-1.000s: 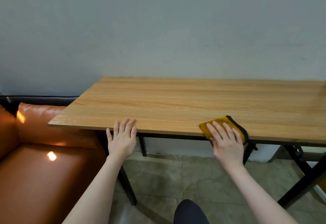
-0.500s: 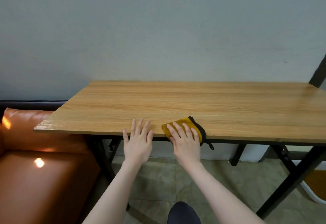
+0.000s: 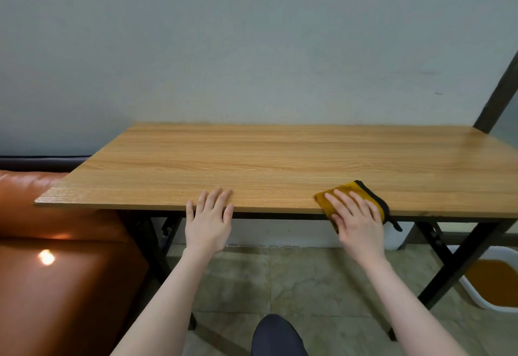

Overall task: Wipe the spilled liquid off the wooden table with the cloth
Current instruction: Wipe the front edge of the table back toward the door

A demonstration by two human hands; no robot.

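Since half a second ago the right hand [image 3: 357,222] has been carrying the cloth [image 3: 347,197] away from the left hand [image 3: 210,221], rightward along the near edge of the worktop [image 3: 280,159]; the two hands, which were almost side by side, are now well apart. The right hand's grip is released: the fingers are lying straight and spread on top of the folded yellow cloth, pressing it flat, apparently so the whole pad keeps dragging over the wood rather than bunching up. The cloth is sitting right of centre in the frame, at the worktop's front edge, its black-trimmed end and a small loop hanging over the lip. The left hand, also with a released grip, is resting its straight fingers on the edge at lower centre, probably to steady the person while they are leaning in. I cannot make out any liquid on the wood. An orange sofa [image 3: 56,271] is standing at lower left, and a white tray [image 3: 473,297] is lying on the floor at lower right.
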